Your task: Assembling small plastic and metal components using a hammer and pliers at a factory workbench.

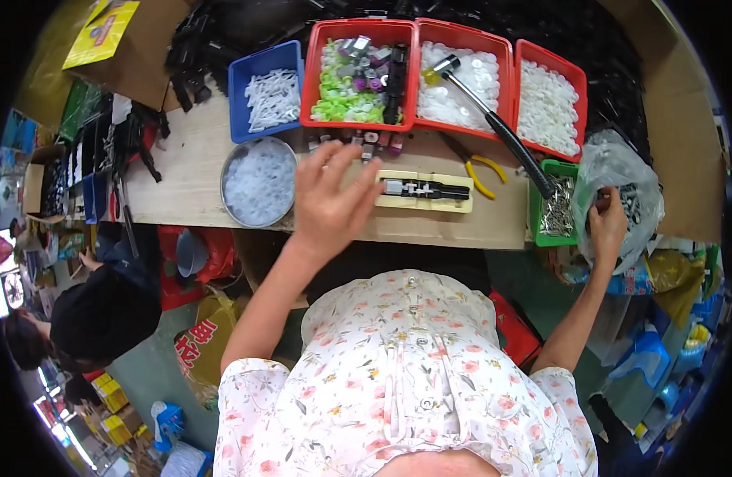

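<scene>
My left hand is over the bench with its fingers spread, holding nothing I can see. Its fingertips are beside the left end of a cream holding block, in which a black-and-grey plastic part lies. Small purple and silver pieces sit just beyond the fingers. At the right, my right hand reaches into a clear plastic bag of small metal parts. Its thumb and fingers are curled together there; what they pinch is too small to name. Beside it stands a green tray of metal pins or screws.
A hammer rests across the red bins of white pieces. Yellow-handled pliers lie near the block. A blue bin, another red bin and a round metal bowl stand leftward. Another person is at the far left.
</scene>
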Action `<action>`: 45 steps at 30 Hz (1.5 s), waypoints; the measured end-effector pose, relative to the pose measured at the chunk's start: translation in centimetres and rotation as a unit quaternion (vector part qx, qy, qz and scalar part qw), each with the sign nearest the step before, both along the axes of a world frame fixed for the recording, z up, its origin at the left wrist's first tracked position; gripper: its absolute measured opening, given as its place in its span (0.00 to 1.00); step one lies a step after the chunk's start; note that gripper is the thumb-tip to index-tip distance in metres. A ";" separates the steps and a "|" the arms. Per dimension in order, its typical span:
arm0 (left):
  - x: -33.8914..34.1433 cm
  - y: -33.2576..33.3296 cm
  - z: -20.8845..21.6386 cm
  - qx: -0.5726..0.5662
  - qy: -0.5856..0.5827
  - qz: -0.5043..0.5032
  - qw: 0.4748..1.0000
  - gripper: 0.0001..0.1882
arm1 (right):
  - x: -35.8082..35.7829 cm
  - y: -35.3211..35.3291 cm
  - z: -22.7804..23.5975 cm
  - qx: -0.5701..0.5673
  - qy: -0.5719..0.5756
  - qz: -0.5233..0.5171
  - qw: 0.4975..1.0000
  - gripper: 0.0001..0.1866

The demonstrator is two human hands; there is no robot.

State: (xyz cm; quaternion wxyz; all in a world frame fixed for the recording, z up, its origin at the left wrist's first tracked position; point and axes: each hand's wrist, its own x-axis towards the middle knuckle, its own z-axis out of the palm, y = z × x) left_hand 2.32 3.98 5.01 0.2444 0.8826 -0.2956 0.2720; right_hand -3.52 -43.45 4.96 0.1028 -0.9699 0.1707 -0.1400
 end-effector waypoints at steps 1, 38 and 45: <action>0.8 1.2 0.4 0.001 -0.009 0.028 1.000 0.16 | 0.1 -0.2 0.1 0.009 0.012 -0.012 1.000 0.17; 7.8 13.3 3.6 -0.246 0.317 0.094 0.911 0.11 | 1.8 7.7 5.1 0.194 -0.163 0.089 0.963 0.16; 4.1 14.3 3.8 -0.148 0.307 0.154 0.928 0.15 | 2.7 10.1 5.6 0.165 -0.138 0.139 0.967 0.17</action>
